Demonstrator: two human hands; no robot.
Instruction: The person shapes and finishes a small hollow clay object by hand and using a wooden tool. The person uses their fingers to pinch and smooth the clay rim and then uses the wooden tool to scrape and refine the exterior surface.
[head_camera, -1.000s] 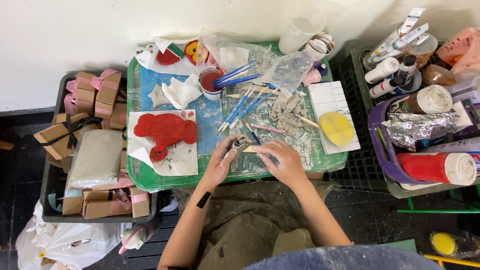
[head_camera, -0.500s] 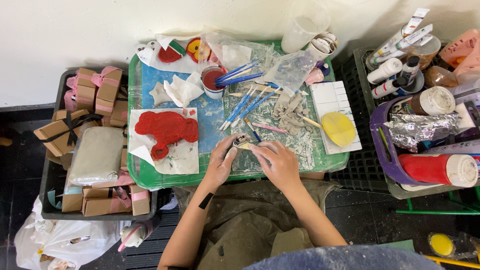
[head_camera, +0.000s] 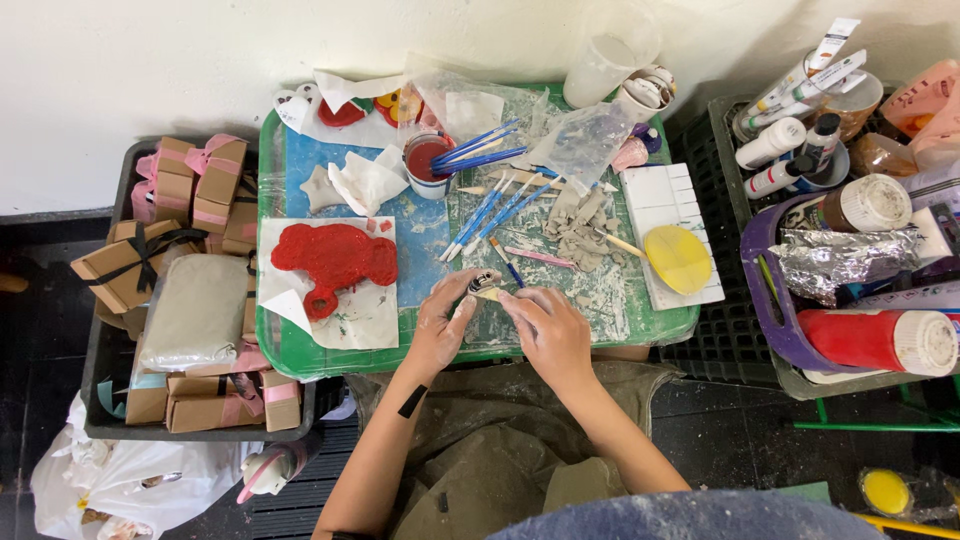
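Note:
Both my hands meet over the front middle of a green tray (head_camera: 300, 355). My left hand (head_camera: 442, 325) and my right hand (head_camera: 548, 330) pinch one small pale piece of clay (head_camera: 488, 290) between their fingertips, just above the tray. A red painted clay shape (head_camera: 333, 258) lies on white paper to the left of my hands. Blue-handled paintbrushes (head_camera: 490, 210) lie loose behind my hands, and grey clay scraps (head_camera: 580, 230) sit to the right of them.
A cup of red paint (head_camera: 425, 162) with brushes stands at the tray's back. A white palette (head_camera: 665, 205) carries a yellow disc (head_camera: 678, 258). Left crate (head_camera: 105, 420) holds brown gift boxes. At the right, paint tubes (head_camera: 800, 90), foil (head_camera: 850, 255) and a red bottle (head_camera: 880, 340).
My hands have stayed at the same spot, working the small clay piece between the fingertips with only slight finger shifts. Nothing else on the tray moved.

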